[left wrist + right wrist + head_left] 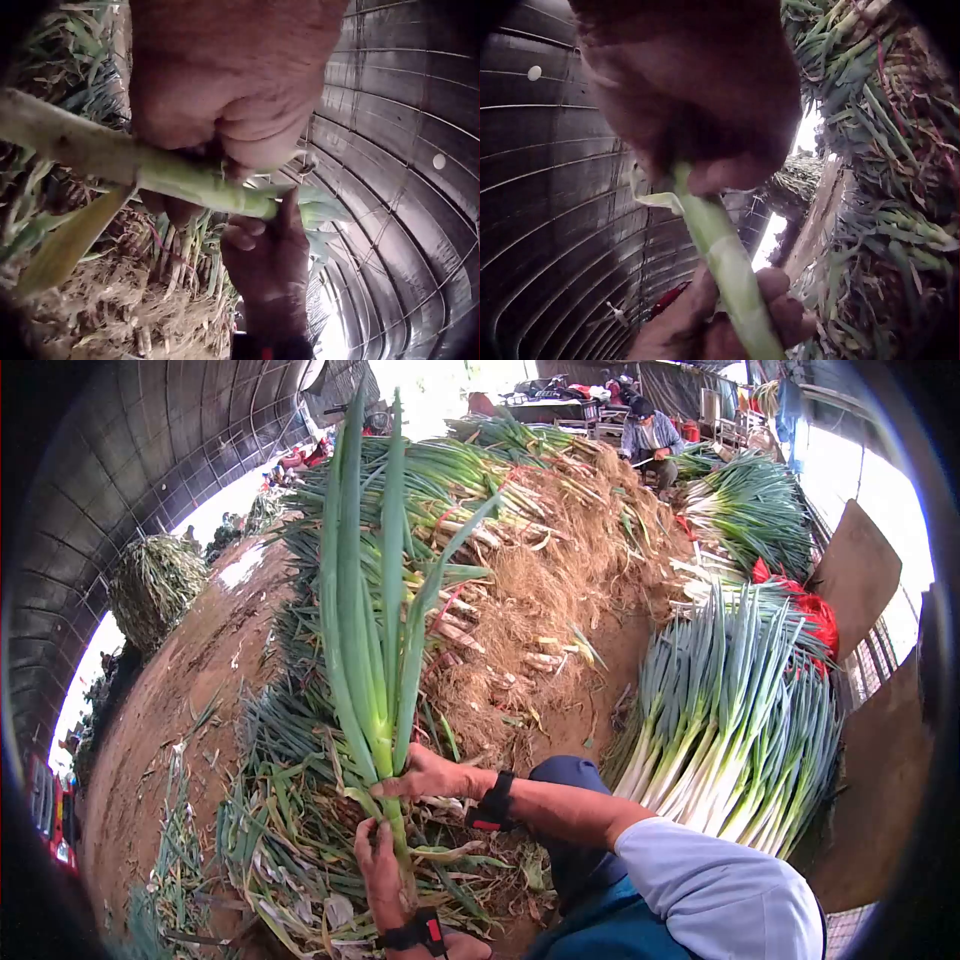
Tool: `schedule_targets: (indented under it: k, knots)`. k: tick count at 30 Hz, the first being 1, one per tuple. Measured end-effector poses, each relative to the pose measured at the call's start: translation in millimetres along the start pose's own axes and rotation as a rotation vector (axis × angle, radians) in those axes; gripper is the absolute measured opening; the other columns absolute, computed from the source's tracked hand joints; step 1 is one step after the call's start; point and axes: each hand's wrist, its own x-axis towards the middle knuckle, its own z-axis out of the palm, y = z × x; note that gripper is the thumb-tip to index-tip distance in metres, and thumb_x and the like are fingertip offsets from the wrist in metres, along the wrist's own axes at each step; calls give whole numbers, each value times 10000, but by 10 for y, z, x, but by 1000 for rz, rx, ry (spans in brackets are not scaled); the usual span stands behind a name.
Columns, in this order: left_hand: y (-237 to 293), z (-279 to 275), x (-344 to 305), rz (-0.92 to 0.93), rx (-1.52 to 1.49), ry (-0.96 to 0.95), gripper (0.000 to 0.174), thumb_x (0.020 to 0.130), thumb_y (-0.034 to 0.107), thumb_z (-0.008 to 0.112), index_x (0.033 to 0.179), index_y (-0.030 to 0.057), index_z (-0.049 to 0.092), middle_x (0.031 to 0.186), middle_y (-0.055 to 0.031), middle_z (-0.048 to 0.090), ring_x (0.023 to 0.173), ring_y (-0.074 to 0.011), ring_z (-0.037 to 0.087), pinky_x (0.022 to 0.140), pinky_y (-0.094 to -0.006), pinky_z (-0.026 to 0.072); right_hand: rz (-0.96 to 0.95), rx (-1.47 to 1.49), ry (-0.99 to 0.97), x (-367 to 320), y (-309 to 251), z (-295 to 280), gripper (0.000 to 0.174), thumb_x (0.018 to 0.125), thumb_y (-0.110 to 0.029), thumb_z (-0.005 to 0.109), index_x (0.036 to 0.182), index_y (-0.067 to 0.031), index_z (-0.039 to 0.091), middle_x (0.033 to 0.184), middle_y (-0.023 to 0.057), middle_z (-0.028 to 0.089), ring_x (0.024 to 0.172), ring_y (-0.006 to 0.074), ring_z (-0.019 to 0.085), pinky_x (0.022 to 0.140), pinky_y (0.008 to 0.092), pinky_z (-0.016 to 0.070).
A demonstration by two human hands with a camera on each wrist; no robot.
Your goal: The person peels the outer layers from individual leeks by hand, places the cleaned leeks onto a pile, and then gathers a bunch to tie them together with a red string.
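One large green onion stalk (384,750) stands upright in both hands, its long green leaves fanning up in the head view. My right hand (432,774) pinches it just below where the leaves split. Lower down, my left hand (380,865) curls its fingers round the paler stem. In the left wrist view the stem (187,180) crosses beneath my left hand (232,82), with my right hand (268,262) farther along it; a yellowed leaf (75,240) hangs off the stem. The right wrist view shows a thin peeled strip (658,199) beside the stem (731,270).
A bundle of green onions (720,730) lies to the right, with a red bag (815,615) behind it. Heaped onions (430,490) and dry roots (550,580) fill the middle. Loose leaves (290,870) cover the ground at lower left. A person (652,442) sits at the back.
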Motion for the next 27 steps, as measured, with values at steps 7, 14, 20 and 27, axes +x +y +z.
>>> schedule_targets:
  k: [7,14,20,27]
  knots:
    - [-205,-255,-36,-282,68,127,328,923,286,576,899,-38,615,778,-80,606,700,-157,543,611,-352,440,-284,-400,126,117,84,83,413,838,-193,748,1198,-45,609,1122,97,669,1029,196,627,894,376,514]
    - [-1539,-1200,-36,-297,616,527,454,907,349,568,1002,-92,608,968,-262,639,899,-392,613,816,-490,454,-117,36,183,151,-290,-46,343,869,-144,720,1162,-22,592,926,51,651,723,112,587,570,245,472]
    - [376,-566,103,255,436,199,419,912,306,627,1176,-17,590,1106,-199,646,1009,-324,624,887,-408,478,-36,184,254,265,-119,143,293,857,-202,748,1053,-36,606,874,18,645,652,93,590,517,220,450]
    - [519,-255,121,186,122,-151,286,936,98,523,1163,-63,591,1013,-129,685,906,-197,663,785,-319,517,-62,270,160,275,-29,238,238,863,-177,733,1013,-30,620,834,5,632,645,83,549,524,219,425]
